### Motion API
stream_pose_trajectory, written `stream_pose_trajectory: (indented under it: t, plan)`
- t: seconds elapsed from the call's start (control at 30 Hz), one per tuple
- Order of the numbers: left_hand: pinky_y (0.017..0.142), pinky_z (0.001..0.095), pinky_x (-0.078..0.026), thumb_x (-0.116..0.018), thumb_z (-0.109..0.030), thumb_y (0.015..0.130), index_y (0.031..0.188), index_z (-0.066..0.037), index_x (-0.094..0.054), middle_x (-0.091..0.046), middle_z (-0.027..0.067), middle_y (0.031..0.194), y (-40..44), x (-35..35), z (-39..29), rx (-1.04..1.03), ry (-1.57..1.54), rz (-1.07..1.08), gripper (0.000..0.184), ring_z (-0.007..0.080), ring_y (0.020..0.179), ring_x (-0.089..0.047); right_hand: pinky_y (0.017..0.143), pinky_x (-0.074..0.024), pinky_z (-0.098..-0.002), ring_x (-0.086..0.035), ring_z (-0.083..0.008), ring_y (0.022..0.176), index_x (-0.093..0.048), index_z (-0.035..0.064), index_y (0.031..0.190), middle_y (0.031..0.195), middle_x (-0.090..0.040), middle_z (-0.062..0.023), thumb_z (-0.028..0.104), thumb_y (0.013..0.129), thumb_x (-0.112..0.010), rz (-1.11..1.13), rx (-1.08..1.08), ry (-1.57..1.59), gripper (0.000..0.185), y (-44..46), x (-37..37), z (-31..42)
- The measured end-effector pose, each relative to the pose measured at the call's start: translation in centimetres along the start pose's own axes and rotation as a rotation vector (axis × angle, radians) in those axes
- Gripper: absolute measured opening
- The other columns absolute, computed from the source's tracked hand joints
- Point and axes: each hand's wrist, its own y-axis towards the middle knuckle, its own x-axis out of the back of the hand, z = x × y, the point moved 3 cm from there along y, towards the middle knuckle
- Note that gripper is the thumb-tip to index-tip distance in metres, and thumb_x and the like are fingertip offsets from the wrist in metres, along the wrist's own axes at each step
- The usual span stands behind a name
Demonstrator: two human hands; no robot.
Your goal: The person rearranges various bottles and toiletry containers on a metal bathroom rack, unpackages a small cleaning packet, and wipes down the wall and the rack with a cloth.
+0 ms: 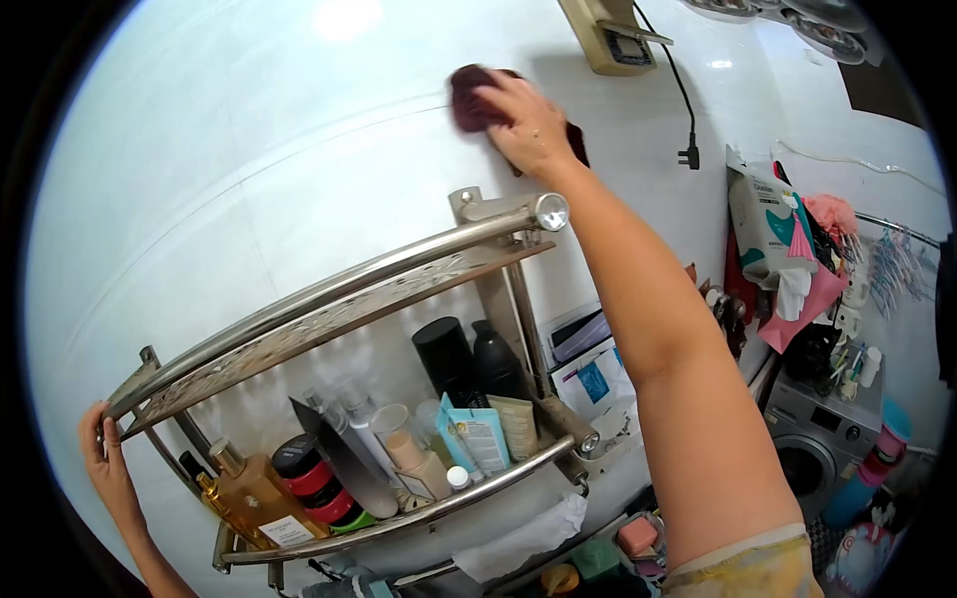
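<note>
High on the white wall (329,169), my right hand (528,128) presses a dark maroon cloth (473,98) flat to the tiles, its fingers bent over the bunched fabric. My right arm reaches up past the right end of a two-level metal wall rack (339,265). At the rack's left end, my left hand (104,460) holds the corner of the upper level, fingers hooked over it. Bottles, jars and tubes crowd the lower level, among them an amber bottle (261,490), a black-capped bottle (446,359) and a light blue tube (478,441).
A beige box-shaped fixture (620,45) is mounted above right, with a black plug (689,156) hanging on its cord. Below the rack is a white cloth (523,538). To the right stand a washing machine (812,439) and a rail with hangers (897,261).
</note>
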Motion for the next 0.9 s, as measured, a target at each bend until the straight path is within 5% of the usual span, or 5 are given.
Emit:
stream_pose_trajectory:
  t: [0.3, 0.5, 0.6, 0.73, 0.9]
  plan:
    - [0.08, 0.0256, -0.042, -0.052, -0.022, 0.093, 0.106, -0.005, -0.057, -0.052, 0.003, 0.109, 0.0, -0.4, -1.9, 0.056, -0.073, 0.048, 0.022, 0.0139, 0.097, -0.05, 0.095, -0.031, -0.059, -0.035, -0.0321, 0.126, -0.047, 0.0198, 0.129, 0.138, -0.036, -0.0097, 0.027, 0.077, -0.047, -0.068, -0.834, -0.013, 0.053, -1.7, 0.9, -10.0]
    - [0.086, 0.0264, -0.042, -0.051, -0.024, 0.093, 0.107, -0.004, -0.057, -0.052, 0.0036, 0.114, -0.1, -0.4, -0.3, 0.046, -0.087, 0.024, 0.025, 0.0137, 0.104, -0.049, 0.102, -0.023, -0.0484, -0.035, -0.021, 0.126, -0.055, 0.0242, 0.118, 0.14, -0.036, 0.0031, 0.024, 0.075, -0.054, 0.294, 0.282, 0.016, 0.043, 0.4, -0.4, 5.5]
    - [0.088, 0.027, -0.041, -0.05, -0.025, 0.094, 0.107, -0.005, -0.057, -0.052, 0.0036, 0.113, 0.1, -0.1, 0.4, 0.049, -0.063, 0.04, 0.025, 0.0137, 0.105, -0.049, 0.103, -0.0218, -0.0457, -0.033, -0.0174, 0.127, -0.056, 0.0233, 0.117, 0.14, -0.036, 0.0044, 0.017, 0.074, -0.057, 0.323, 0.317, 0.086, 0.044, 0.6, -0.1, 4.4]
    - [0.09, 0.0276, -0.039, -0.05, -0.025, 0.094, 0.107, -0.005, -0.057, -0.052, 0.0035, 0.113, 0.1, 0.0, 0.0, 0.068, -0.048, 0.033, 0.025, 0.0139, 0.104, -0.049, 0.098, -0.0371, -0.0324, -0.045, -0.0272, 0.119, -0.056, 0.0159, 0.118, 0.13, -0.047, -0.0101, 0.005, 0.074, -0.057, -0.113, 0.003, 0.085, 0.045, -1.0, 1.0, -3.7]
    - [0.091, 0.0278, -0.038, -0.049, -0.027, 0.094, 0.107, -0.005, -0.057, -0.053, 0.0036, 0.112, 0.1, -0.2, 0.3, 0.073, -0.041, 0.055, 0.027, 0.0138, 0.104, -0.049, 0.106, -0.0261, -0.0348, -0.032, -0.0312, 0.129, -0.046, 0.0144, 0.129, 0.14, -0.034, -0.0157, 0.019, 0.082, -0.053, -0.092, -0.593, 0.047, 0.048, -4.7, 3.1, -11.2]
